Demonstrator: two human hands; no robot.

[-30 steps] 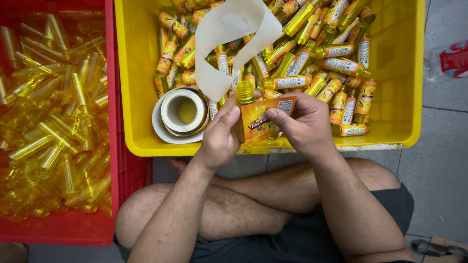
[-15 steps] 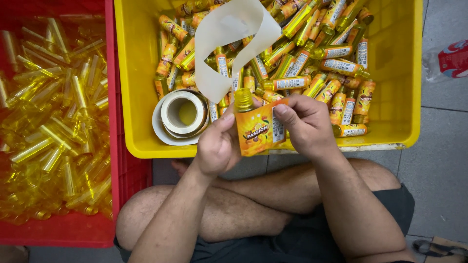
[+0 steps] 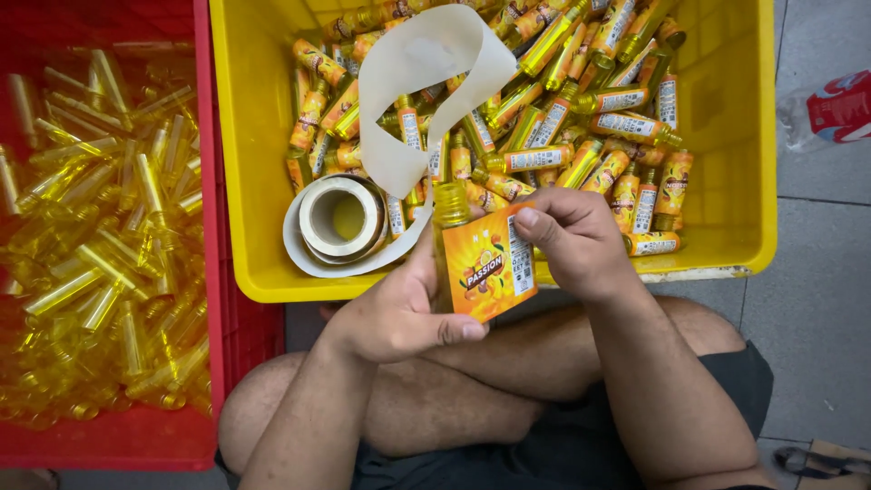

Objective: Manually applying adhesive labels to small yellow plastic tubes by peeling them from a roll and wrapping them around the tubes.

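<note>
Bottle [image 3: 472, 263] being gripped by both hands, left hand [image 3: 399, 304] and right hand [image 3: 572, 240], above yellow crate [image 3: 254, 181]; orange label going on. Labelled bottles [image 3: 581, 100] piling there; red crate [image 3: 109, 236] holding many bare ones.

Left crate [image 3: 204, 272] beside right crate [image 3: 263, 181]; label roll [image 3: 340, 218] and bottles [image 3: 581, 100] inside right crate.

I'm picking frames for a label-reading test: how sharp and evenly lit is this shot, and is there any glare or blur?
Head view: the small bottle held by left hand and right hand is sharp and evenly lit; the unlabelled bottles in the red crate look soft, with bright glints; the yellow crate shows no strong shadow.
</note>
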